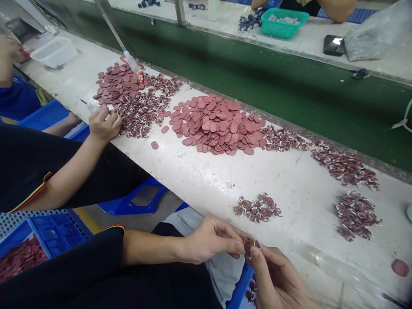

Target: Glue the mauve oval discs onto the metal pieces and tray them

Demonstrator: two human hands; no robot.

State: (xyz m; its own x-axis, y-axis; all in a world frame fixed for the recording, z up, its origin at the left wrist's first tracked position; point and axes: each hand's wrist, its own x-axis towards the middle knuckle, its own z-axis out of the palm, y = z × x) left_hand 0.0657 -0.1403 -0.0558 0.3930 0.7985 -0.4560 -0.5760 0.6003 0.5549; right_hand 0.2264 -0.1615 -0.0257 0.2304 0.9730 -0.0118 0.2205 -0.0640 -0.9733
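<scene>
My left hand (pixel 219 242) and my right hand (pixel 277 277) meet at the table's front edge. Between their fingertips they pinch a small maroon wired part (pixel 249 246), partly covered by the thumbs. Just beyond lies a loose cluster of similar maroon wired parts (pixel 257 207) with pale bits among them. To the right is another heap of these parts (pixel 355 214). A clear tube with a dark thin end (pixel 349 272) lies near my right hand, beside a single maroon disc (pixel 400 268).
A big pile of flat oval maroon pieces (pixel 219 124) covers the table's middle. At left, a co-worker's hand (pixel 104 123) holds a needle-tipped tool beside more piles. A white tub (pixel 54 52) stands farther back. A blue crate (pixel 53 234) is below; a green basket (pixel 283 23) sits across.
</scene>
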